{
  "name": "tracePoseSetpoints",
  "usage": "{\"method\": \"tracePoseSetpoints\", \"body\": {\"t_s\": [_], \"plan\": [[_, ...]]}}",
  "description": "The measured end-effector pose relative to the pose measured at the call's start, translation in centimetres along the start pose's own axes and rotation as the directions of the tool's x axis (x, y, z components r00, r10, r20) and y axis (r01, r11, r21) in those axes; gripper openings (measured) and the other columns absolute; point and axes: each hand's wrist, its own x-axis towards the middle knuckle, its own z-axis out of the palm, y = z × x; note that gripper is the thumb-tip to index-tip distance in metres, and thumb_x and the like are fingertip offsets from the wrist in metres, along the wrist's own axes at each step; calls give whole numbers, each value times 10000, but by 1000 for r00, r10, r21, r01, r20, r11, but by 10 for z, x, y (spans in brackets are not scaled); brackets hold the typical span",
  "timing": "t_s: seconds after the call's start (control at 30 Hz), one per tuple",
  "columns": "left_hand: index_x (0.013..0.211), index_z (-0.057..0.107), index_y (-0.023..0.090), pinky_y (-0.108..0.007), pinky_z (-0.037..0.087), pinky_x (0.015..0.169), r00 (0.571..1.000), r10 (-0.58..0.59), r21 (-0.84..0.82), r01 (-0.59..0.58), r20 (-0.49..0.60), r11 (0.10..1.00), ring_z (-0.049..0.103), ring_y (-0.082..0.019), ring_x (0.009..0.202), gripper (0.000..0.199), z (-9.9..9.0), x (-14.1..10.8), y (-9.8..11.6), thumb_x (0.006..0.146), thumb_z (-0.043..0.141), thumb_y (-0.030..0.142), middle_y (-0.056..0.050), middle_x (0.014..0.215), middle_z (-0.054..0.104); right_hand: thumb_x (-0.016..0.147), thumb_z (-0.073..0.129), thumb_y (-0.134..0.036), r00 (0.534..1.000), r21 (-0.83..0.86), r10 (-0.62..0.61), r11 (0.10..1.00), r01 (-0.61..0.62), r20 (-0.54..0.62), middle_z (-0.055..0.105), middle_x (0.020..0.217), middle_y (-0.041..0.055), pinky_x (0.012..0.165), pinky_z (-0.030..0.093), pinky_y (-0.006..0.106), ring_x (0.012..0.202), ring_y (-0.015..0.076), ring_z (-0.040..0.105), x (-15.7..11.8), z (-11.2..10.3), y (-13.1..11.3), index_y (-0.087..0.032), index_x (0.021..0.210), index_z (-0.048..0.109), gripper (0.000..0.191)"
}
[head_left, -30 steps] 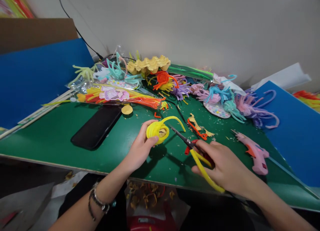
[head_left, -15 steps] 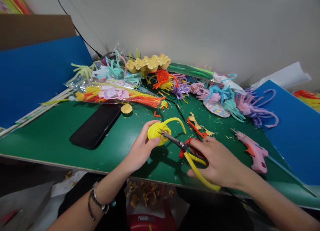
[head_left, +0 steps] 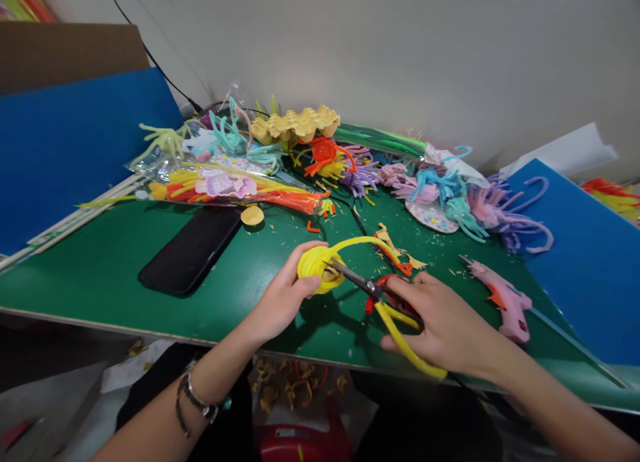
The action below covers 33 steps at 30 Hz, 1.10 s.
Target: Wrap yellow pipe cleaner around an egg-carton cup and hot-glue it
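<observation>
My left hand (head_left: 281, 302) holds a yellow coil (head_left: 311, 267) of fuzzy pipe cleaner between thumb and fingers, above the table's front part. One loose yellow end (head_left: 363, 241) arcs from its top out to the right. My right hand (head_left: 445, 325) grips scissors (head_left: 356, 280) with yellow and red on the handles. Their tips are at the coil's hollow middle, with the blades close together. Whether the tips pinch anything there is too small to tell.
A black phone (head_left: 193, 252) lies left, by a pale yellow disc (head_left: 253, 216). At right rests a pink glue gun (head_left: 503, 299). Bagged pipe cleaners (head_left: 240, 190), a yellow egg carton (head_left: 297, 123) and pastel pipe-cleaner bundles (head_left: 430, 189) line the back. Blue boards (head_left: 75, 155) flank both sides.
Both hands have shifted slightly right with the coil and scissors. The coil has turned so its hollow middle shows more, and its loose end reaches farther right.
</observation>
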Motion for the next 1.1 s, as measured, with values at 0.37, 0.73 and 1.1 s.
{"method": "tracePoseSetpoints", "body": {"t_s": [0.37, 0.73, 1.1], "plan": [[1141, 477, 222, -213, 317, 535, 990, -94, 12, 93, 101, 996, 422, -112, 637, 484, 3, -1, 1, 684, 578, 347, 0, 851, 533, 685, 565, -608, 999, -40, -39, 998, 38, -10, 518, 587, 1, 527, 275, 242, 551, 156, 448, 3, -1, -2, -196, 731, 522, 417], [1133, 462, 184, -218, 309, 501, 995, -87, 198, 77, 42, 977, 365, -90, 553, 434, 3, 2, -4, 747, 490, 382, 20, 753, 491, 775, 340, -691, 965, -307, -197, 942, 136, -176, 591, 496, 57, 574, 280, 291, 467, 152, 491, 9, 14, -3, -162, 627, 575, 598], [1150, 464, 188, -225, 375, 597, 998, -68, 295, 61, 12, 953, 484, -137, 743, 416, 3, 2, 1, 763, 478, 343, -22, 921, 552, 849, 476, -417, 999, -381, -46, 923, 43, 1, 695, 699, 92, 577, 326, 280, 606, 185, 614, 14, 12, -13, -153, 710, 623, 332]]}}
